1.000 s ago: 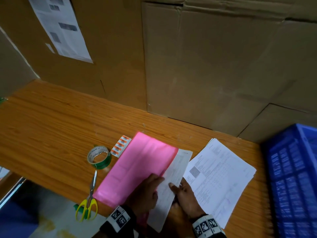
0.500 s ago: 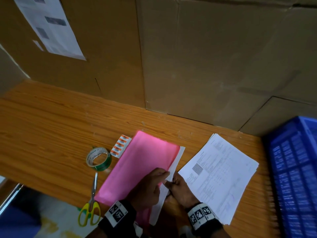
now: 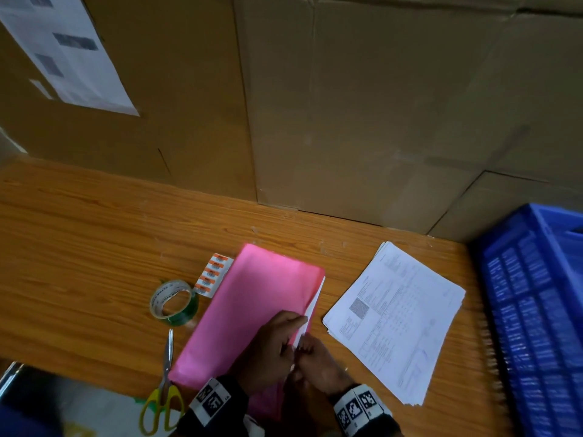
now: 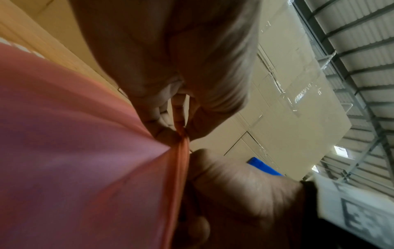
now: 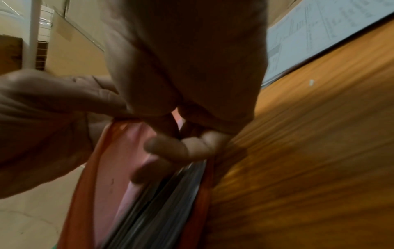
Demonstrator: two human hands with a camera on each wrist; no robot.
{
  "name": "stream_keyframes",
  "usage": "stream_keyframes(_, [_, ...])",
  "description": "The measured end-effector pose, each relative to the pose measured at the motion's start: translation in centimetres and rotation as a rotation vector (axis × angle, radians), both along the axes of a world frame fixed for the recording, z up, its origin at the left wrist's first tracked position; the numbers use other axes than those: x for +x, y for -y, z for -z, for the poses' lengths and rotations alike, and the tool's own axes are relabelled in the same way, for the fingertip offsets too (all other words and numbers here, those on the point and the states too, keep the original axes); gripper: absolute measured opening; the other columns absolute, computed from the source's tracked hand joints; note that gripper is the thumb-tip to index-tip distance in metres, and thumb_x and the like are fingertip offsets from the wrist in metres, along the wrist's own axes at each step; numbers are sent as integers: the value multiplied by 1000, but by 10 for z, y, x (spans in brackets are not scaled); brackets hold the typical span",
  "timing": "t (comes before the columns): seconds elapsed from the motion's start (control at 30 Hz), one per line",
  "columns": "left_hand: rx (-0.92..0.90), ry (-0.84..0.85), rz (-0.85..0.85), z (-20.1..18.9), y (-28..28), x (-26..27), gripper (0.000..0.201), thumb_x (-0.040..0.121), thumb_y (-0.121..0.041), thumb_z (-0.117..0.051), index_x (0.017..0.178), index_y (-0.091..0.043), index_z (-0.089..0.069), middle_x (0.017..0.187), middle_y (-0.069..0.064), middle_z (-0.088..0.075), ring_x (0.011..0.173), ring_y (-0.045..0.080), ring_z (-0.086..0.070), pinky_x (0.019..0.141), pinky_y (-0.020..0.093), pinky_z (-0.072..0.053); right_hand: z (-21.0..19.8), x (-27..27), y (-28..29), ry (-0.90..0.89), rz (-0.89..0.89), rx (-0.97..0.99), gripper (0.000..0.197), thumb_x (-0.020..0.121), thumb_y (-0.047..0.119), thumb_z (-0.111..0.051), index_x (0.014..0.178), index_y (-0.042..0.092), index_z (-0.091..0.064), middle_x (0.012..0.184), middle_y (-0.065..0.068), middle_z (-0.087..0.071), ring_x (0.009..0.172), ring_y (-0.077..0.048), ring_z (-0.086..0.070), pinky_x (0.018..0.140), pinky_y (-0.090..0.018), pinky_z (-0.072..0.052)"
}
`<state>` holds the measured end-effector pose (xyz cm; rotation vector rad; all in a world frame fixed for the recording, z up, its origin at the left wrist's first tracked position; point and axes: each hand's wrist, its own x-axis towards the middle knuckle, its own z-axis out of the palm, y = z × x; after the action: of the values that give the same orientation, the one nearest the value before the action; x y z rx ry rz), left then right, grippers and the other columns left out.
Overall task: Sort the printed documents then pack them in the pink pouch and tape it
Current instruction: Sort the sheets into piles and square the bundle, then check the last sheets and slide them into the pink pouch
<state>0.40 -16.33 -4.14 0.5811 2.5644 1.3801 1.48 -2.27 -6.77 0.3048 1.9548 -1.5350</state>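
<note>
— Two hands meet at the side of the pink pouch (image 3: 249, 307). What do they do?

— The left hand (image 3: 273, 348) pinches the open edge of the pouch. The right hand (image 3: 318, 362) pinches a white sheet (image 3: 312, 305) that sticks out of the pouch a little bit.

— Where is the pouch?

— It lies flat on the desk (image 3: 94, 247), and its near end hangs over the desk edge. In the right wrist view, paper edges show inside its open mouth.

— And the other papers?

— A stack of printed papers (image 3: 397, 316) lies on the desk just to the right of the pouch, not touching it.

— What else is there?

— A tape roll (image 3: 173, 302) and scissors (image 3: 164, 383) lie left of the pouch. A small sticker strip (image 3: 213, 275) sits by its left edge. A blue crate (image 3: 536, 310) stands far right.
</note>
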Motion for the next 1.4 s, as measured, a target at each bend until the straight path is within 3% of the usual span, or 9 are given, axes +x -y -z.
stream_keyframes(0.3, [43,117,34,-3,5,-5,67,76,9,-53,138,-17,-56,131,-24,-45,115,-16,-47,89,11,-47,13,7,12,-113,120,1,18,73,9,-52,80,-4,-61,53,-3,-59,46,-14,-56,47,-26,-42])
stream_keyframes(0.4, [73,168,38,-3,7,-7,67,74,11,-55,136,-15,-58,130,-18,-49,92,-12,-59,75,9,-47,9,7,15,-145,100,21,18,78,11,-53,83,-2,-63,60,2,-61,52,-7,-56,50,-26,-41])
stream_keyframes(0.57, [113,199,69,1,11,-12,67,73,7,-56,134,-17,-59,127,-12,-52,57,1,-54,63,11,-44,-1,2,14,-230,-32,136,30,92,5,-51,77,29,-61,63,15,-66,61,9,-62,59,-15,-45])
stream_keyframes(0.7, [138,184,98,-2,12,-14,67,73,10,-54,129,-26,-61,126,-9,-52,62,-2,-54,64,11,-42,-10,0,12,-277,-141,194,31,90,4,-47,87,32,-58,76,18,-63,67,11,-58,62,-8,-41])
stream_keyframes(0.83, [160,155,191,-10,9,-13,45,78,2,-54,108,-28,-69,114,-10,-60,99,2,-62,82,22,-50,-24,8,2,-269,-178,203,41,83,-1,-47,78,39,-53,63,35,-62,58,13,-59,55,-8,-43])
stream_keyframes(1.0, [184,208,244,-21,-5,-23,23,88,-12,-62,100,-29,-72,103,-11,-66,93,10,-67,80,40,-55,-33,32,-53,-212,70,188,8,92,18,-64,89,23,-69,76,-3,-72,59,-6,-63,52,-22,-48])
stream_keyframes(1.13, [162,244,220,-30,-20,-46,16,90,-15,-63,98,-25,-73,100,-13,-73,92,10,-68,86,37,-54,-30,42,-120,-301,406,388,12,94,29,-69,82,29,-70,76,12,-72,69,-2,-66,59,-11,-45])
stream_keyframes(1.27, [132,198,224,-37,-46,-64,15,93,-14,-63,101,-23,-72,99,-12,-73,93,9,-68,86,33,-55,-13,44,-174,-353,569,604,10,93,30,-69,86,25,-65,81,8,-71,74,-8,-65,63,-19,-44])
stream_keyframes(1.4, [91,139,214,-36,-77,-77,16,93,-20,-62,103,-29,-71,103,-13,-70,96,6,-66,82,24,-54,12,31,-212,-169,689,774,57,80,50,-78,112,7,-59,114,-15,-61,104,-32,-58,88,-41,-49])
